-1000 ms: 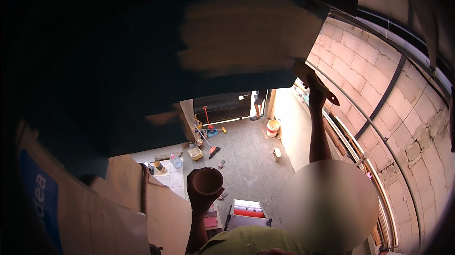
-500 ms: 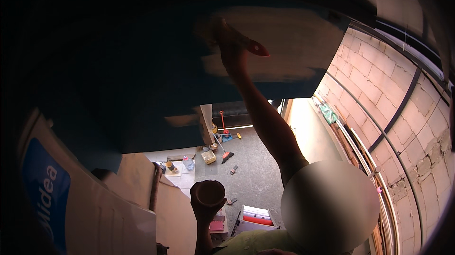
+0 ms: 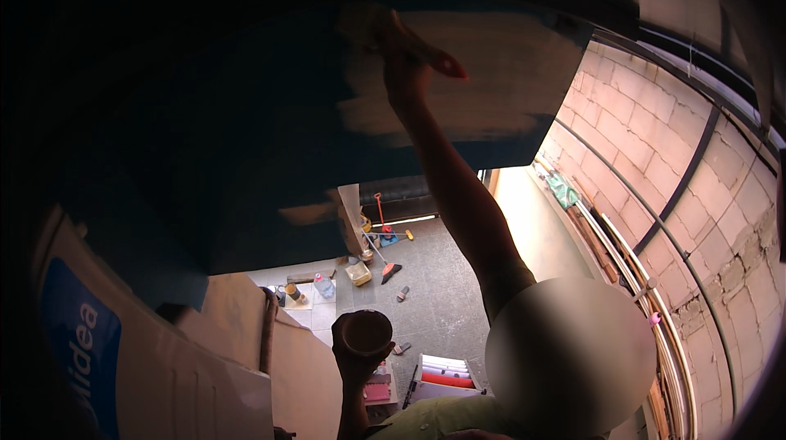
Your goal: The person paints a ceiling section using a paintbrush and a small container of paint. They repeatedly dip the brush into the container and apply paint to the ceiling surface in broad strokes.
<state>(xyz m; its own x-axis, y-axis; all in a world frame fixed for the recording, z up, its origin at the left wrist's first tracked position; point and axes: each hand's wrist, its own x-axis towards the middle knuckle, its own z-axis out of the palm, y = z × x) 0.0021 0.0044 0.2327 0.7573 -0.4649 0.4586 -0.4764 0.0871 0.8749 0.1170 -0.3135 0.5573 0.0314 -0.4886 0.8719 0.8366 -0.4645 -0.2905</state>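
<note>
My right arm reaches up to a large dark blue panel (image 3: 270,194). In my right hand (image 3: 407,78) is a paintbrush (image 3: 447,64) with a reddish handle end; its bristles are lost in shadow against the panel. Beige, streaky paint (image 3: 483,72) covers the surface around and right of the brush, and a smaller beige patch (image 3: 307,214) lies near the lower edge. Lower down, my left hand (image 3: 352,368) grips a round cup (image 3: 367,332) with brownish contents, held apart from the panel. The fingers of both hands are partly dark.
A block wall (image 3: 639,125) with long pipes (image 3: 630,260) leaning along it rises on the right. A white appliance (image 3: 188,342) stands at lower left. On the floor far below are a broom (image 3: 390,273), a yellowish tub (image 3: 358,274), a plastic bottle (image 3: 324,285) and slippers (image 3: 402,294).
My right hand and the paintbrush have moved slightly up the panel. My left hand still holds the cup in nearly the same place. The view has shifted a little.
</note>
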